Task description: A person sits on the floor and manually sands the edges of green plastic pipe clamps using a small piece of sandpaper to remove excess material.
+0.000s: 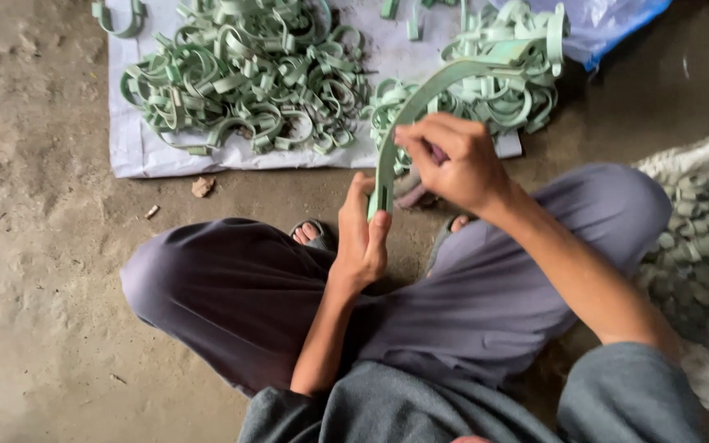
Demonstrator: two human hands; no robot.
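Observation:
I sit cross-legged on the ground and hold a long curved pale green strip [420, 98] in front of me. My left hand [363, 234] pinches its lower end between thumb and fingers. My right hand [453, 160] is closed around the strip a little higher, and something small and dark shows under its fingers; I cannot tell what it is. The strip arcs up and right towards a heap of similar green strips [502, 82].
A large pile of curled green strips [244, 78] lies on a white sheet [133, 148] on the dirt floor ahead. A blue plastic bag [609, 20] sits at the top right. A sack of small grey-green round pieces [703, 238] is at my right.

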